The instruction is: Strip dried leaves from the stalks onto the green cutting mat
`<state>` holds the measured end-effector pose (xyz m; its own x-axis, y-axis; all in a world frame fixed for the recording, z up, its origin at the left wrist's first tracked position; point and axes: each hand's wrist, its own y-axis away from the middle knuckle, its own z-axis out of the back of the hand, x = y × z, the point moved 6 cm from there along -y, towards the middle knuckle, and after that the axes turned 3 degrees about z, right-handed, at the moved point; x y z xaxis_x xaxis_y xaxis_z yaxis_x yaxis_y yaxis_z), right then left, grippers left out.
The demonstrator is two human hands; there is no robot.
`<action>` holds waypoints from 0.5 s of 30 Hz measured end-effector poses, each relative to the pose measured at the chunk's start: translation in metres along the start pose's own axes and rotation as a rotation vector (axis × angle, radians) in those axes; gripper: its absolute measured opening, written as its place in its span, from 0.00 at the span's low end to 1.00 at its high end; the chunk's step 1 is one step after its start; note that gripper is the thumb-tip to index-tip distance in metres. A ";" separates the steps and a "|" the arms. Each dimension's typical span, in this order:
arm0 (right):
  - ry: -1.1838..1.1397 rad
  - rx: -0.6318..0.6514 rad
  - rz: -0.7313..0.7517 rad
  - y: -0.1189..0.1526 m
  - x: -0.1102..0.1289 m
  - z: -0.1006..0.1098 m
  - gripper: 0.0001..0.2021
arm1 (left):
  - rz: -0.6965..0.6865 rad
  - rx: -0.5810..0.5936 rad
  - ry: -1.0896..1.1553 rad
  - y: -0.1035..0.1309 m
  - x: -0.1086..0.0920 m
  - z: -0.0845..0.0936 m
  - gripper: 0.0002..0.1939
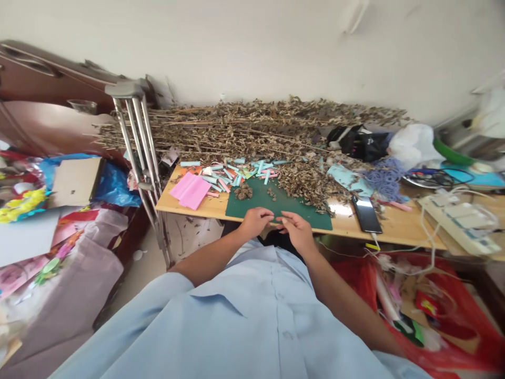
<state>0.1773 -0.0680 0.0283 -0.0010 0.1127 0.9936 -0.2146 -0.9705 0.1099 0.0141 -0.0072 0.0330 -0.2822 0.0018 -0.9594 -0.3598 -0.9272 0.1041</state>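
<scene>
My left hand (257, 221) and my right hand (295, 229) are close together at the front edge of the green mat (252, 202). The fingers of each are pinched together; anything between them is too small to make out. Beyond my left hand a small brown clump (243, 191) rests on the mat, with smaller crumbs (272, 195) to its right. A heap of dry crumpled leaves (305, 184) covers the mat's right part. Pink paper sheets (190, 190) and many small blue and pink paper rolls (236, 172) lie at the left and back.
Long dried stalks (236, 126) lie along the wall. Metal crutches (142, 158) stand at the left table edge. A black phone (366, 215) with a cable, a power strip (457, 223) and purple yarn (384, 179) are at the right. A red bag (434, 316) sits below.
</scene>
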 end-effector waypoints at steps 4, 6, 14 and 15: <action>0.250 -0.153 0.189 -0.024 0.010 0.017 0.20 | 0.066 -0.024 0.030 -0.001 0.006 0.027 0.07; 0.335 -0.193 0.265 -0.039 0.012 0.025 0.20 | 0.103 -0.020 0.049 -0.005 0.009 0.037 0.07; 0.529 -0.176 0.332 -0.062 0.003 0.033 0.16 | 0.128 0.027 0.098 -0.022 0.020 0.047 0.09; 0.548 -0.174 0.336 -0.060 0.003 0.033 0.16 | 0.127 0.037 0.093 -0.023 0.020 0.047 0.09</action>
<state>0.2227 -0.0161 0.0252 -0.5817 -0.0538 0.8116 -0.2702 -0.9284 -0.2552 -0.0251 0.0315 0.0237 -0.2446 -0.1508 -0.9578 -0.3596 -0.9033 0.2341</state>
